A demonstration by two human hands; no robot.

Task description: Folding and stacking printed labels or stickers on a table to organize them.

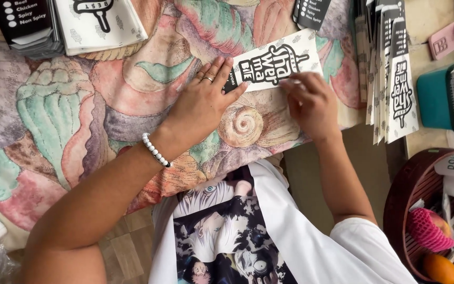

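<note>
Paper sleeve (271, 66) lies flat on cloth-covered surface (80, 131), centre-top. L hand (202, 100) spread flat, fingers open, pins its L end so it won't slide. R hand (308, 102) fingers curled, pressing R edge, prob creasing; grip unclear. Sleeve stacks (390, 73) on R, within reach.

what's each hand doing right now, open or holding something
Left hand: open, fingers spread, pressed flat on the end of the black-and-white printed paper sleeve.
Right hand: fingers curled, fingertips pressing on the sleeve; whether it grips it cannot be told.
</note>
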